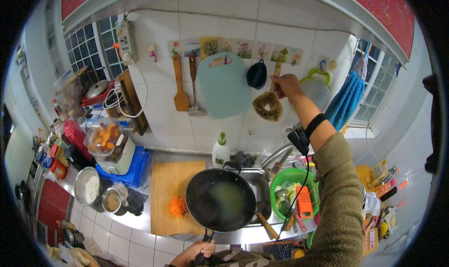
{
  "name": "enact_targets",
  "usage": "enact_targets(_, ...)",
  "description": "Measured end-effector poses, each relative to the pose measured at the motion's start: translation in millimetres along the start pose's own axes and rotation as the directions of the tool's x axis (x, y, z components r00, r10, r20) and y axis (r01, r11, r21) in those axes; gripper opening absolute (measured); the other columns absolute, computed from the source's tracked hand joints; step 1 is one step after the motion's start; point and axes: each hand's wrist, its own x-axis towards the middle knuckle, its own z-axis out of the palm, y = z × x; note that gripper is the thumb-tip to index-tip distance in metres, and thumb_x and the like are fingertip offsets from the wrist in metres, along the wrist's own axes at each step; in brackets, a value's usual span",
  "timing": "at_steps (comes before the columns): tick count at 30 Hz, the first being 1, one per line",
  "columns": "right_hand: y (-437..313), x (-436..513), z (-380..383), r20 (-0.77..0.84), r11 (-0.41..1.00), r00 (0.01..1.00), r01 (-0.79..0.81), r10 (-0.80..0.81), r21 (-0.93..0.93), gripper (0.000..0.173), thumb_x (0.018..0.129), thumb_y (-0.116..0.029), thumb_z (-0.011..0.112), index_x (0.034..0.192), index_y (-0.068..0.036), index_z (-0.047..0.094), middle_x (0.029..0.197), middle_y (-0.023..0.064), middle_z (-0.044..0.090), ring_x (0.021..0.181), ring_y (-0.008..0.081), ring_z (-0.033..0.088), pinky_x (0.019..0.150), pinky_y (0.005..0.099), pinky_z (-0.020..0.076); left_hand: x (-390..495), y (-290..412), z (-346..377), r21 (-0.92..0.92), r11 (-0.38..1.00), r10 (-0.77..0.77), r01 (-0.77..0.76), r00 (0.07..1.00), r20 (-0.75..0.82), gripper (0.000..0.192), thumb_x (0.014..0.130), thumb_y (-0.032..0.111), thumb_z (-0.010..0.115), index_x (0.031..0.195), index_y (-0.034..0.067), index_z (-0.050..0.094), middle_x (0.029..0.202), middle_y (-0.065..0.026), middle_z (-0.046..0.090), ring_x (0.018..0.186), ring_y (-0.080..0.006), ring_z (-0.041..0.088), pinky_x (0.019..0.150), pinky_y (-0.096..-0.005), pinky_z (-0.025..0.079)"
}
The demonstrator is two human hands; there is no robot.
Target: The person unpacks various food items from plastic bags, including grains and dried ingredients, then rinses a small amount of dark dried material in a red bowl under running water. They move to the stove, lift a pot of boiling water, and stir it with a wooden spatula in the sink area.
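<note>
My left hand [202, 248] grips the black handle of a wok [220, 188] at the counter's front edge. The wok spans the cutting board's right side and the steel sink [261, 183]; a pale greenish sheen shows inside, maybe water. My right hand [288, 86] reaches up to the tiled wall, its fingers closed around the wooden handle of a round bristle pot brush [267, 106]. Whether the brush still hangs from a hook is unclear. Beside it a dark blue scoop-like utensil [256, 74] and a light blue plastic cutting board [224, 86] hang on the wall.
Shredded carrot [178, 207] lies on the wooden cutting board [166, 183]. Right of the sink, a green basin [275, 200] holds leafy vegetables and an orange grater [303, 201]. A faucet [277, 156], soap bottle [221, 153] and steamer [114, 154] stand around. A cable hangs from my right wrist.
</note>
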Motion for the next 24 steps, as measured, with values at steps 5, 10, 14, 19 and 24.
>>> enact_targets(5, 0, -4, -4, -0.042, 0.999, 0.998, 0.049, -0.049, 0.015, 0.041, 0.085, -0.032, 0.067, 0.066, 0.003, 0.060, 0.054, 0.0122, 0.059, 0.042, 0.0202, 0.057, 0.039, 0.0323, 0.0473, -13, 4, 31, -0.024, 0.998, -0.053, 0.051, 0.991, -0.122, 0.028, 0.100, 0.022, 0.038, 0.074, 0.012, 0.043, 0.059, 0.0042, 0.039, 0.050, -0.0081, 0.040, 0.050, -0.0229, 0.033)
enact_targets(10, -3, -6, -5, -0.034, 0.996, 0.995, 0.094, -0.094, -0.007, 0.041, 0.085, -0.031, 0.067, 0.063, 0.002, 0.058, 0.053, 0.0113, 0.058, 0.040, 0.0174, 0.054, 0.037, 0.0305, 0.0435, -14, 9, 52, 0.009, 0.999, -0.039, 0.041, 0.987, -0.155, 0.028, 0.100, 0.021, 0.038, 0.074, 0.012, 0.043, 0.059, 0.0045, 0.038, 0.051, -0.0073, 0.039, 0.050, -0.0223, 0.032)
enact_targets(14, -10, -19, -4, -0.056, 0.989, 0.988, 0.144, -0.142, 0.023, 0.035, 0.085, -0.029, 0.067, 0.072, 0.002, 0.058, 0.055, 0.0096, 0.058, 0.040, 0.0163, 0.054, 0.037, 0.0291, 0.0428, -21, 5, 55, -0.008, 1.000, -0.008, 0.008, 0.998, -0.057, 0.024, 0.100, 0.022, 0.038, 0.081, 0.011, 0.045, 0.065, 0.0038, 0.040, 0.055, -0.0067, 0.041, 0.052, -0.0217, 0.034)
enact_targets(19, 5, -104, 4, 0.144, 0.968, 0.975, 0.138, -0.170, 0.209, 0.030, 0.084, -0.028, 0.069, 0.091, -0.001, 0.060, 0.073, 0.0032, 0.061, 0.053, 0.0098, 0.055, 0.042, 0.0248, 0.0424, -3, 0, 34, 0.055, 0.998, -0.012, 0.012, 1.000, -0.012, 0.003, 0.096, 0.013, 0.048, 0.093, 0.012, 0.050, 0.063, 0.0081, 0.034, 0.049, -0.0039, 0.036, 0.049, -0.0214, 0.031)
enact_targets(24, 52, -228, 13, 0.490, 0.949, 0.871, -0.139, -0.019, 0.284, 0.034, 0.087, -0.012, 0.063, 0.118, 0.000, 0.057, 0.070, 0.0003, 0.054, 0.051, 0.0086, 0.049, 0.045, 0.0229, 0.0395, 6, -4, 3, 0.160, 0.986, -0.046, 0.047, 0.999, -0.008, 0.022, 0.099, 0.021, 0.043, 0.079, 0.013, 0.043, 0.058, 0.0079, 0.034, 0.047, -0.0034, 0.034, 0.044, -0.0191, 0.028)
